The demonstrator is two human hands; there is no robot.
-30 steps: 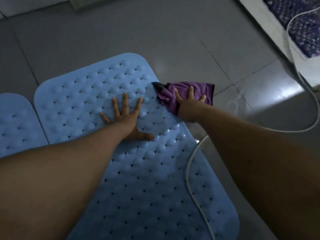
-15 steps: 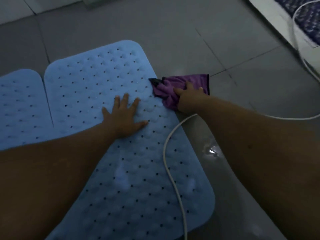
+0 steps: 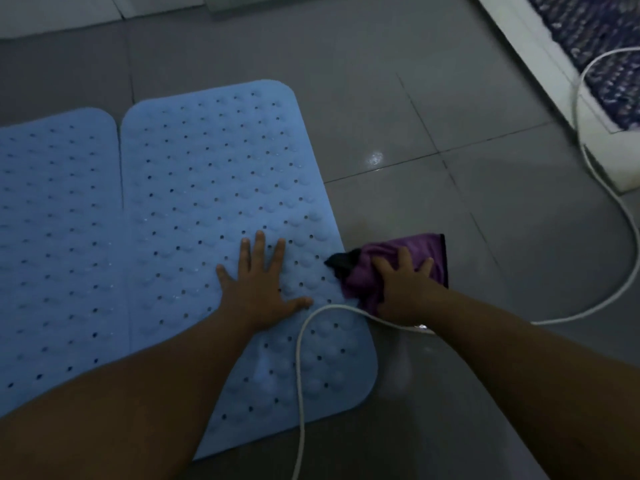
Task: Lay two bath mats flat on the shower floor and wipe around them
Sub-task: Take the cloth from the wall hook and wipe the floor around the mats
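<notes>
Grip status, head view: my right hand (image 3: 403,289) presses down on the purple cloth (image 3: 412,252), fingers spread over it and bunching it against the floor (image 3: 398,109) at the right mat (image 3: 214,188) edge. My left hand (image 3: 258,285) lies released, palm flat on that mat, holding nothing. The left mat (image 3: 59,216) lies just beside it, both flat on the tiles. I judge the laying step complete and wiping under way along the right edge. The remaining edges appear still to do. A white cord (image 3: 301,375) crosses the mat's near corner.
</notes>
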